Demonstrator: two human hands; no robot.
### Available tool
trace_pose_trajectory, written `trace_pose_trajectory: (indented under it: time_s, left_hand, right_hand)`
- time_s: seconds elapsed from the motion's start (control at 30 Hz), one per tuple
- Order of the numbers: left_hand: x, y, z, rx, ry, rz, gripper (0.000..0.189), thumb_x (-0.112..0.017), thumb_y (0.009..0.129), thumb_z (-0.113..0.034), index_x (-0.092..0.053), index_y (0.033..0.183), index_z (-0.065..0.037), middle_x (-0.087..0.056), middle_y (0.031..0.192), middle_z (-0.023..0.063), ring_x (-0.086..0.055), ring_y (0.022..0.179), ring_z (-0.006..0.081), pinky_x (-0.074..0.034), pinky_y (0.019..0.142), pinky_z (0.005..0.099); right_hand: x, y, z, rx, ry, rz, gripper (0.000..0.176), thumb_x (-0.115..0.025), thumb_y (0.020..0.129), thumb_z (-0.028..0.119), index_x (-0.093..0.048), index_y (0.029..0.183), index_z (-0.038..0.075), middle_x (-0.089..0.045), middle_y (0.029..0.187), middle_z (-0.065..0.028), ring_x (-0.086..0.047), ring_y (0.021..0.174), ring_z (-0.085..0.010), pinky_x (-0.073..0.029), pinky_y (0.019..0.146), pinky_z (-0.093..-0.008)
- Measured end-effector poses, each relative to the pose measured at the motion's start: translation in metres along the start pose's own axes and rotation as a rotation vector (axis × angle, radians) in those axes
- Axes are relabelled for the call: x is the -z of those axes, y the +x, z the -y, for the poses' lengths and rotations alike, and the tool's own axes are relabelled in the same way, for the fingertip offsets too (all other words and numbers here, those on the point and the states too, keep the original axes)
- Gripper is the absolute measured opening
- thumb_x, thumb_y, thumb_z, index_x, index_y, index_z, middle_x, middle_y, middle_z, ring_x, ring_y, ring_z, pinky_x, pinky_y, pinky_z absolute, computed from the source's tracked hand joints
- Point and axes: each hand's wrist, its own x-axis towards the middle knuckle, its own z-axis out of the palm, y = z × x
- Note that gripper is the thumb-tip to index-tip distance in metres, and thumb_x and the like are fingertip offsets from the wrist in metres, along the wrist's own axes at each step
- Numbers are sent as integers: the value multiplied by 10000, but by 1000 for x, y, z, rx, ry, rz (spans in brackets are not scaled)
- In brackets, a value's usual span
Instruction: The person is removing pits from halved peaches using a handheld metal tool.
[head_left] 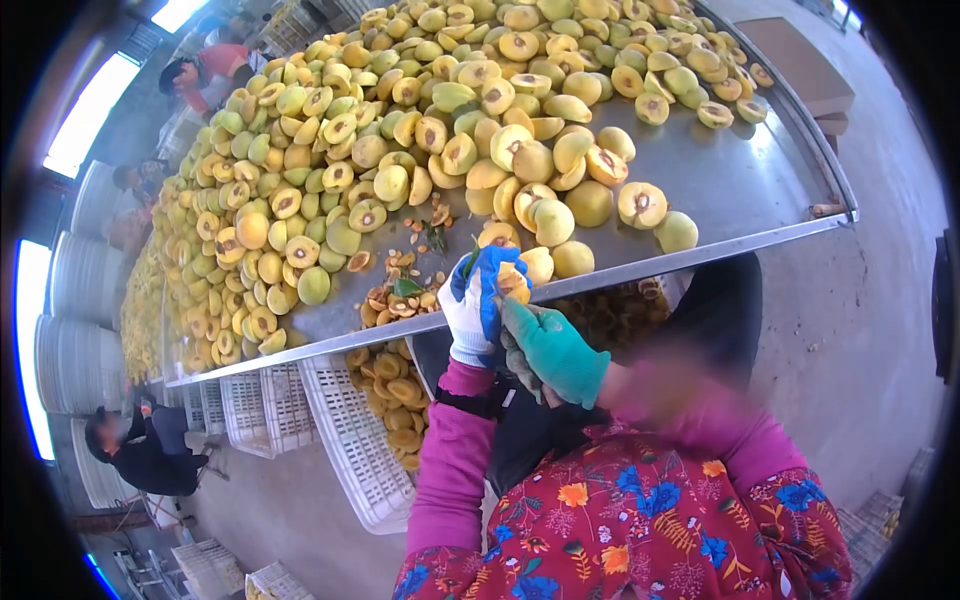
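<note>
My left hand (478,300) grips this fruit (515,284), right hand (556,352) against it: likely soft, slippery, best held by its skin.

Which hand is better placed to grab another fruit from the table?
Probably the left hand: its fingers, now holding a fruit piece, are over the table beside loose fruit. The right hand is mostly outside the table's edge.

table (740,180): metal, smooth, glossy | crates (345,440) below near edge: white plastic, matt | sleeves (455,460): magenta cloth, matt
</note>
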Motion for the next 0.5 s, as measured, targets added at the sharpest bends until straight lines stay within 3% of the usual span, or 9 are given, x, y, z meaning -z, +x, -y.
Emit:
trace_pose_trajectory:
  time_s: [0.03, 0.1, 0.13, 0.23, 0.27, 0.37, 0.4, 0.43, 0.5]
  left_hand:
    - [2, 3, 3, -3, -1, 6, 294, -506, 913, -232, -595, 924, 47, -633, 764, 109, -621, 630, 175, -524, 594, 291]
    - [9, 6, 4, -1, 24, 137, 305, -505, 920, -249, -601, 916, 40, -633, 763, 111, -621, 625, 176, -525, 591, 293]
    - [11, 6, 5, -90, 221, 169, 326, -495, 930, -271, -606, 905, 35, -632, 758, 115, -620, 619, 180, -522, 583, 292]
    - [9, 9, -8, 65, 149, 197, 355, -475, 939, -291, -608, 898, 36, -633, 757, 114, -619, 617, 178, -522, 583, 292]
    - [8, 8, -12, 46, 194, 237, 382, -480, 931, -319, -607, 904, 40, -633, 759, 116, -619, 621, 180, -524, 588, 295]
    - [11, 7, -12, 112, 83, 225, 344, -553, 898, -281, -626, 889, 55, -631, 741, 121, -615, 640, 172, -509, 589, 273]
    - [12, 5, -18, 189, 73, 240, 369, -514, 918, -310, -603, 924, 48, -633, 767, 135, -612, 650, 181, -512, 598, 288]
    - [11, 3, -18, 193, 72, 238, 369, -514, 918, -310, -603, 924, 48, -633, 767, 135, -612, 650, 181, -512, 598, 288]
    - [7, -2, -20, 295, -302, 185, 363, -481, 930, -314, -575, 969, 35, -629, 786, 131, -607, 669, 201, -512, 627, 303]
  right_hand:
    - [3, 0, 0, 6, 0, -3, 395, -449, 927, 475, -471, 822, 95, -426, 544, 11, -392, 376, -102, -340, 362, -257]
    - [4, -1, 2, -176, 412, 134, 418, -481, 905, 503, -486, 800, 99, -437, 532, 10, -412, 399, -87, -326, 333, -235]
    - [5, 0, 4, -186, 448, 143, 423, -477, 906, 508, -483, 791, 101, -436, 533, 11, -406, 396, -85, -324, 340, -232]
    - [8, 3, 3, -178, 467, 206, 428, -475, 901, 523, -479, 787, 111, -434, 533, 14, -401, 392, -83, -322, 346, -226]
    - [2, 0, 6, -140, 211, 108, 402, -414, 933, 497, -461, 825, 112, -426, 573, 17, -387, 397, -100, -360, 391, -273]
    - [1, -2, 9, -254, 307, 160, 409, -400, 936, 505, -462, 827, 115, -404, 564, 28, -378, 396, -92, -348, 387, -266]
    - [3, 0, 9, -349, 586, 334, 415, -381, 942, 508, -468, 826, 119, -373, 542, 44, -363, 392, -86, -332, 382, -263]
    - [4, 2, 7, -352, 587, 332, 415, -381, 942, 508, -468, 826, 119, -373, 542, 44, -363, 392, -86, -332, 382, -263]
    - [4, 9, 2, -375, 828, 609, 399, -407, 937, 507, -479, 785, 145, -406, 542, 49, -384, 405, -77, -318, 387, -250]
